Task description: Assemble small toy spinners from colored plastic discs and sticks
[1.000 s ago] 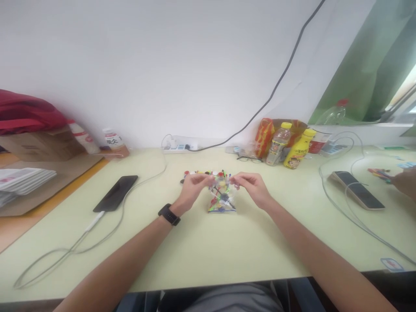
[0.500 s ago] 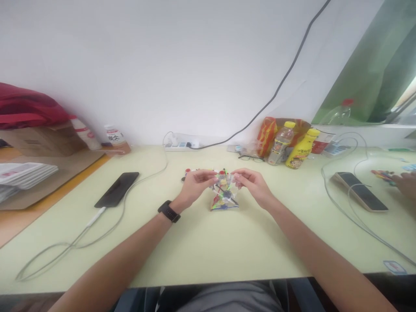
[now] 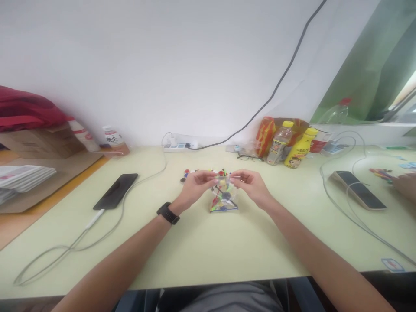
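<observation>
A clear plastic bag [image 3: 224,203] of small coloured plastic pieces stands above the middle of the table, between my hands. My left hand [image 3: 197,185], below which a black watch sits on the wrist, pinches the bag's top left edge. With thumb and fingers my right hand [image 3: 251,185] pinches the top right edge. Behind the hands lie loose coloured pieces [image 3: 186,175], red, blue and black among them, partly hidden by my fingers and the bag.
On the left are a black phone [image 3: 116,191] with its white cable and a drink bottle [image 3: 115,141]. Bottles [image 3: 300,148], eyeglasses [image 3: 249,158] and a power strip [image 3: 182,145] line the wall. To the right, another person's hand [image 3: 404,185] is near coloured pieces, beyond a wedge-shaped device [image 3: 359,190].
Both hands keep hold of the bag's top edge. My right fingers have shifted slightly left and closed more along the edge. The view has moved a little.
</observation>
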The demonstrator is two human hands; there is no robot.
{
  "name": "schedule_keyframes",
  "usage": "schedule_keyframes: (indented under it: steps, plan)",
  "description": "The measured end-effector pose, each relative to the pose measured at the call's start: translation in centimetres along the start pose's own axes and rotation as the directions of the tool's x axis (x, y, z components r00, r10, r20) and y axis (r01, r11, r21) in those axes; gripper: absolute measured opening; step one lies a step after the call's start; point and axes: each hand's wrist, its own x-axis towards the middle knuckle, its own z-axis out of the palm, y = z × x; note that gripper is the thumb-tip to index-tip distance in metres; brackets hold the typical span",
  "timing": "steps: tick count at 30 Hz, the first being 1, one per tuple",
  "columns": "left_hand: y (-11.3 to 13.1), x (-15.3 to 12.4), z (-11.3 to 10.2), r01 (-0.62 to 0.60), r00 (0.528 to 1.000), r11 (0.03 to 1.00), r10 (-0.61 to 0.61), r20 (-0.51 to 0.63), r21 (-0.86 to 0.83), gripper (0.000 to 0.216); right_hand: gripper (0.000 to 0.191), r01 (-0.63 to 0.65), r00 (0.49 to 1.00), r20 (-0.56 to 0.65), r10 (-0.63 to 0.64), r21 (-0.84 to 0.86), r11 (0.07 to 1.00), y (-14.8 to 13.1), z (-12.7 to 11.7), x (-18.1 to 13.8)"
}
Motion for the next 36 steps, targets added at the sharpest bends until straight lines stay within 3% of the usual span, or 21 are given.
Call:
schedule_keyframes:
  steps: [6, 15, 20, 24, 30, 36]
  plan:
    - [-0.2, 0.1, -0.2, -0.032, 0.999, 0.998, 0.03, 0.034, 0.056, 0.027, 0.029, 0.016, 1.0, 0.026, -0.016, -0.007, 1.0, 0.2, -0.2, 0.1]
    - [-0.2, 0.2, -0.6, 0.043, 0.998, 0.999, -0.043, 0.038, -0.001, 0.023, 0.017, -0.051, 0.999, 0.016, 0.049, 0.158, 0.986, 1.1, -0.7, 0.3]
    - [-0.3, 0.2, -0.6, 0.021, 0.999, 1.0, -0.022, 0.04, 0.016, 0.027, 0.02, 0.031, 0.999, 0.026, -0.033, 0.055, 0.998, 0.8, -0.4, 0.1]
    - [-0.3, 0.4, -0.6, -0.027, 0.997, 0.999, 0.025, 0.072, 0.034, 0.043, 0.032, 0.048, 0.999, -0.005, -0.048, 0.002, 0.999, 0.7, -0.2, 0.0]
    - [-0.6, 0.6, -1.1, -0.145, 0.989, 0.939, 0.128, 0.075, 0.313, 0.028, 0.028, 0.112, 0.993, -0.014, -0.114, -0.118, 0.987, 1.1, -0.3, 0.1]
    - [-1.0, 0.7, -1.3, -0.141, 0.989, 0.957, 0.125, 0.08, 0.255, 0.027, 0.026, 0.136, 0.991, 0.008, -0.136, -0.107, 0.985, 1.4, -0.8, 0.2]
